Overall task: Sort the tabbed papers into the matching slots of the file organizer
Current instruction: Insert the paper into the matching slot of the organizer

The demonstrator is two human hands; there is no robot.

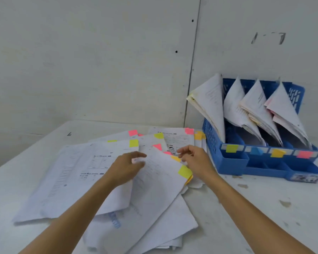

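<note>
The left hand [128,165] pinches the upper left edge of a white printed sheet with a yellow sticky tab [160,180], which lies atop the scattered tabbed papers [72,171]. The right hand [195,159] curls at the sheet's right edge, but whether it grips anything is too blurred to tell. The blue plastic file organizer [212,140] stands just to its right.

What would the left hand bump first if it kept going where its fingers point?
Probably the right hand, just across the yellow-tabbed sheet the left hand pinches; depth is unclear.

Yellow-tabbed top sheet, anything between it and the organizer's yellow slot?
No object blocks it. Only the right hand lies between the yellow-tabbed sheet and the yellow slot, which already holds leaning papers.
</note>
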